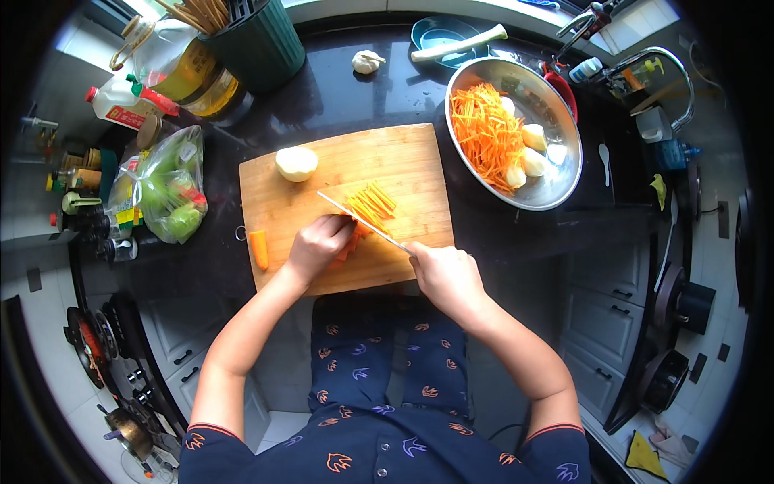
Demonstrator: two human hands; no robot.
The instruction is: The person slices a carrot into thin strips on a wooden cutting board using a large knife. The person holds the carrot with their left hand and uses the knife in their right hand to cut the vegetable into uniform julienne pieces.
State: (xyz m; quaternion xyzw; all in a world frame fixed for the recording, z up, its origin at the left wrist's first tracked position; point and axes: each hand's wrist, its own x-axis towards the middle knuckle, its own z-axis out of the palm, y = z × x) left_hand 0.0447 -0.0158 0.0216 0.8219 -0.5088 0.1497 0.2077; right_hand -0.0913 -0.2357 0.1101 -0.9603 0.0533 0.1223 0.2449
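Note:
On a wooden cutting board my right hand is closed round the handle of a knife, whose blade slants up to the left. My left hand, fingers curled, presses carrot slices beside the blade; its fingertips partly cover them. Beyond the blade lies a small pile of carrot strips. A larger carrot piece rests at the board's left edge. A pale peeled vegetable, perhaps a potato or onion, sits near the far left corner.
Right of the board stands a metal bowl with shredded carrot and several pale peeled pieces. Behind are a garlic bulb and a pale stalk across a blue-green dish. A bag of green vegetables and bottles stand left.

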